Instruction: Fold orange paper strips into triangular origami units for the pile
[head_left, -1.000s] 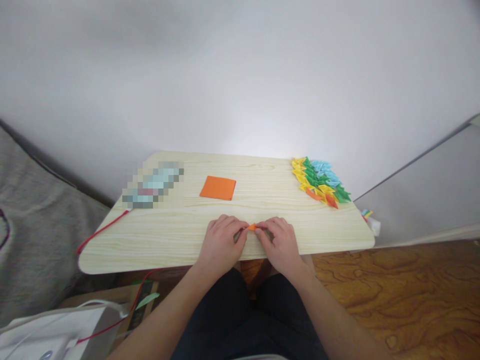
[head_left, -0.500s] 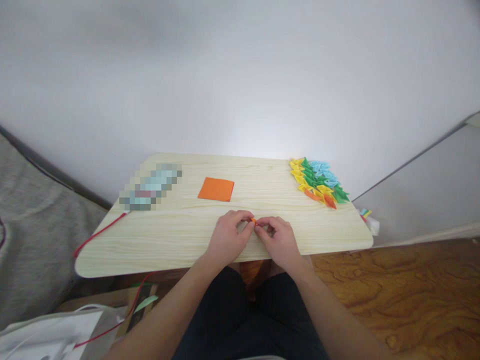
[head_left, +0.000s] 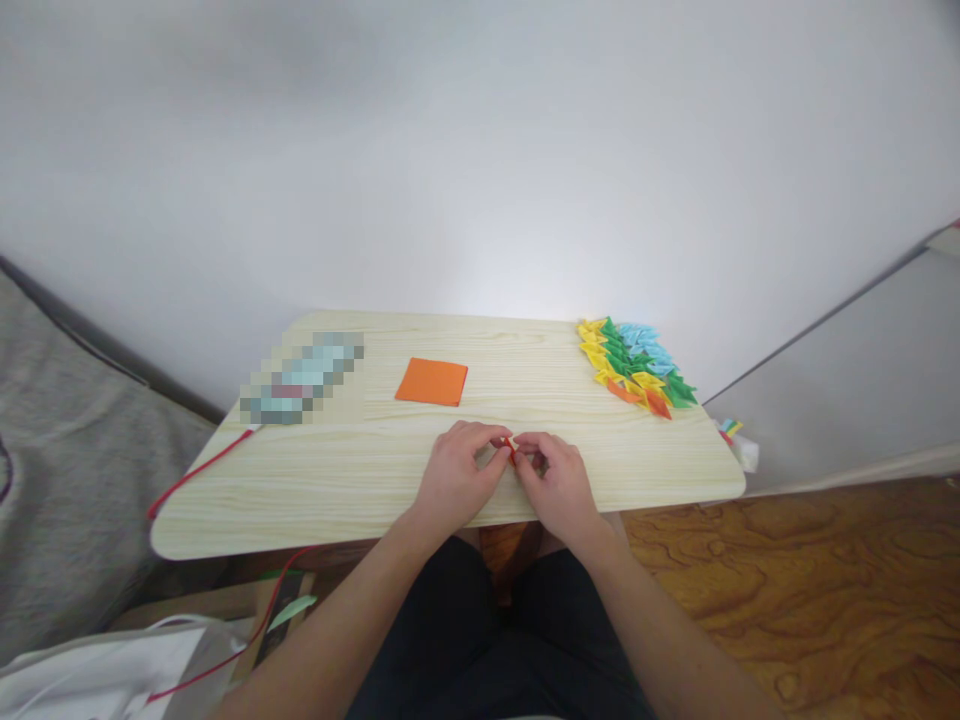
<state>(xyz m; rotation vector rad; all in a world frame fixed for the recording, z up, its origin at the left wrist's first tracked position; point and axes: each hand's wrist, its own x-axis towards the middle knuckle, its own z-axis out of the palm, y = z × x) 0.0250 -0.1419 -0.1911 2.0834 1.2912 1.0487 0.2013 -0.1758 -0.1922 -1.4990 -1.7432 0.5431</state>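
Note:
Between my fingertips, just above the near part of the table, is a small folded piece of orange paper (head_left: 511,452). My left hand (head_left: 461,472) pinches it from the left with thumb and forefinger. From the right, my right hand (head_left: 556,478) pinches the same piece, and the fingers largely hide its shape. Beyond my hands lies a square stack of orange paper (head_left: 432,382). At the table's far right, folded paper pieces (head_left: 634,362) in yellow, green, light blue and orange are laid close together in rows.
The pale wooden table (head_left: 345,475) stands against a white wall (head_left: 480,180). On its left lies a blurred-out, phone-like object (head_left: 304,380) with a red cable (head_left: 199,472) running off the edge. Grey fabric (head_left: 75,430) is at the far left, and wooden flooring (head_left: 825,590) at right.
The small orange paper has turned slightly between my fingertips, showing a paler side and a red edge. Both hands stay in nearly the same place; the view has shifted slightly.

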